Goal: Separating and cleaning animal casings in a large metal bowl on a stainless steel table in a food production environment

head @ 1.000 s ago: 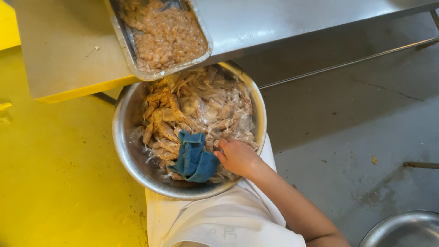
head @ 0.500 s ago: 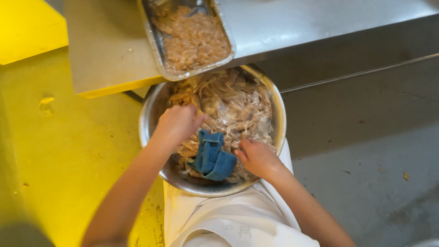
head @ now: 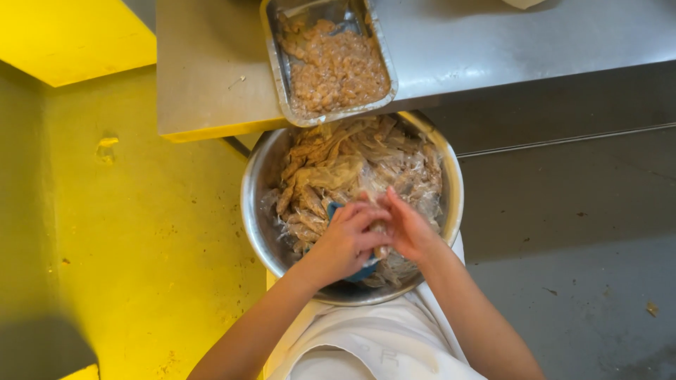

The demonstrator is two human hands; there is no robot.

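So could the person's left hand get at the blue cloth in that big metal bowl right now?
Probably yes. The left hand already lies over the blue cloth, which peeks out by its fingers atop the shrimp in the metal bowl. Nothing blocks it; the right hand is close alongside, though.

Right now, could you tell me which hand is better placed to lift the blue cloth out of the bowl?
Probably the left hand: it lies directly over the blue cloth in the metal bowl. The right hand rests beside it on the shrimp.
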